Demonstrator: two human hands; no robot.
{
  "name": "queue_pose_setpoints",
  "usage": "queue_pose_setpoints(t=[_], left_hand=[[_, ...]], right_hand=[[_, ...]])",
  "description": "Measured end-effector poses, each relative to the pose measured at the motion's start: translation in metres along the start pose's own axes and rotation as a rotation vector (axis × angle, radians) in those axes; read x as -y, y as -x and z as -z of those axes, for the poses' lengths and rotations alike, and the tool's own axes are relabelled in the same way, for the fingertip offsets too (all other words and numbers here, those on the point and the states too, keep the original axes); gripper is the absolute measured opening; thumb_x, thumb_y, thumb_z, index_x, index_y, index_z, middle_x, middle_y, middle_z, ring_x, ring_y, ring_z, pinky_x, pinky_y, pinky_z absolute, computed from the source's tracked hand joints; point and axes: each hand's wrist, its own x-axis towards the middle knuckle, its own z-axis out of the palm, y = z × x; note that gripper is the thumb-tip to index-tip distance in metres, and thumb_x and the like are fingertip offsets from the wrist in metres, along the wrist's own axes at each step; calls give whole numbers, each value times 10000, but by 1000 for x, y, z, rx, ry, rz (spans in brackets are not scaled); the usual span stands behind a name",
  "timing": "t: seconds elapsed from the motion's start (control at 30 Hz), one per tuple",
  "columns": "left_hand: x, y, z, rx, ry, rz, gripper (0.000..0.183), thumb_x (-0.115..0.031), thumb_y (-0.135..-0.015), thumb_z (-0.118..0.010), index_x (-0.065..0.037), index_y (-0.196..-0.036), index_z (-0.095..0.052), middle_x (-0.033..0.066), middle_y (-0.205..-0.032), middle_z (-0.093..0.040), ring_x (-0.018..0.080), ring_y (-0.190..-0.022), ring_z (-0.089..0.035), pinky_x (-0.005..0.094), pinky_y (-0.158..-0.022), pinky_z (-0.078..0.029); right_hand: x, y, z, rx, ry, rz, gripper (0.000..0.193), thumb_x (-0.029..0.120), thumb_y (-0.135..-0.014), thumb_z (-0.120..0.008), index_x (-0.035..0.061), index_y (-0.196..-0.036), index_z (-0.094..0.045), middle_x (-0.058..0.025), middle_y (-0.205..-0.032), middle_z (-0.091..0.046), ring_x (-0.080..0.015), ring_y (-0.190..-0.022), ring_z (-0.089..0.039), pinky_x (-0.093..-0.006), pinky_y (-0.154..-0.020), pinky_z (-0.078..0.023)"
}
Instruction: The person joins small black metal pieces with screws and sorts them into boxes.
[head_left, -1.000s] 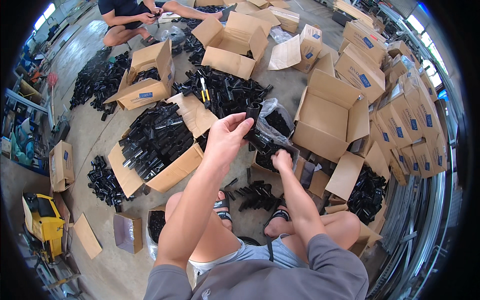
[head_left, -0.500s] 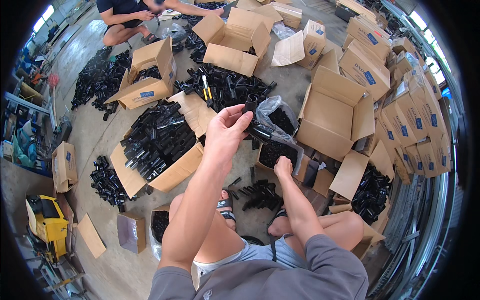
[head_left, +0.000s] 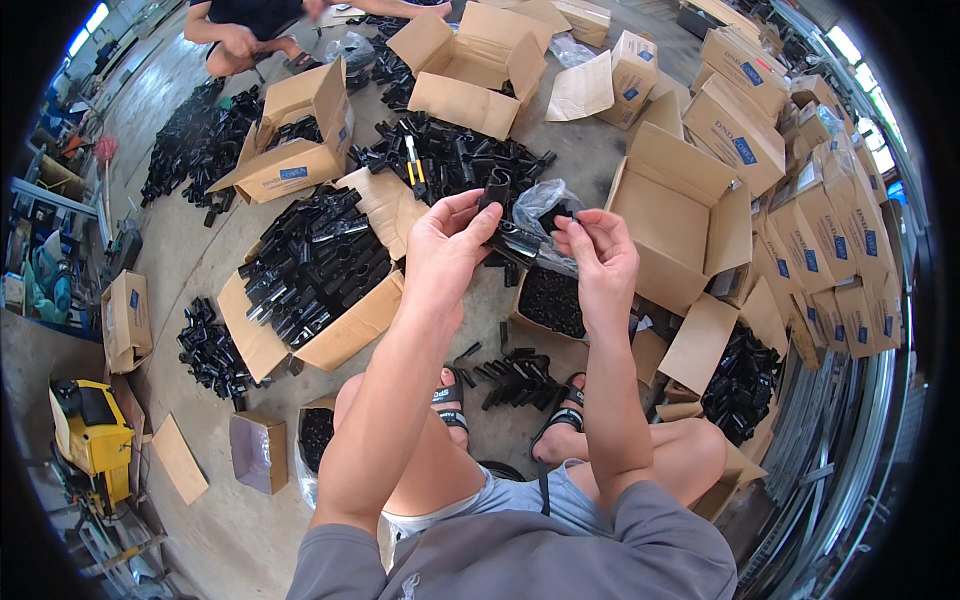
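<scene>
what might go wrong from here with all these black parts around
The small dark piece seems held only lightly in the right hand, so it could slip and get lost among the small black parts below.

The left hand grips the black tubular fitting near one end, so it might twist if pushed.

Loose black tubes lie between the sandals and could be kicked or stepped on.

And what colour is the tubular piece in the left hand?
The tubular piece is black; head view shows it best.
</scene>
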Motion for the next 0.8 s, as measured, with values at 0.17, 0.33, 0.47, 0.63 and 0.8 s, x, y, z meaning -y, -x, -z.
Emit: queue_pose_setpoints(t=[0.17,0.33,0.47,0.63,0.8], left_hand=[[7,-1,-4,-20,-26,-67,414,-190,-938,-785,-33,-1298,-651,61,-1122,-720,93,-918,-646,256,-743,-499],[3,5,-6,-25,-15,-65,391,-159,-936,-783,-21,-1280,-657,71,-1111,-721,91,-935,-646,244,-743,-500],[2,7,-3,-15,-10,-105,370,-114,-935,-777,-7,-1268,-658,74,-1123,-704,105,-988,-643,256,-821,-519],[2,6,0,-19,-25,-154,360,-94,-930,-779,11,-1253,-660,76,-1120,-703,119,-1012,-647,259,-870,-523],[1,5,-2,-15,-31,-155,380,-148,-934,-781,-27,-1275,-666,51,-1137,-714,105,-1005,-649,265,-842,-514]], right_hand=[[30,9,-29,96,148,139,217,62,-1040,-585,-28,-1237,-578,-180,-1141,-754,-180,-1042,-730,-301,-909,-556],[17,11,-38,36,284,227,172,69,-981,-669,-20,-1123,-706,-136,-1095,-768,-143,-947,-728,-276,-844,-545],[30,19,-52,-58,387,199,195,53,-887,-760,8,-1077,-754,-95,-964,-770,-126,-834,-689,-260,-783,-528],[35,20,-57,-81,303,139,202,64,-884,-752,34,-1083,-756,-104,-922,-778,-159,-898,-719,-287,-812,-528],[39,16,-49,14,601,321,174,97,-865,-753,19,-1020,-765,-146,-985,-760,-295,-951,-721,-379,-901,-531]])
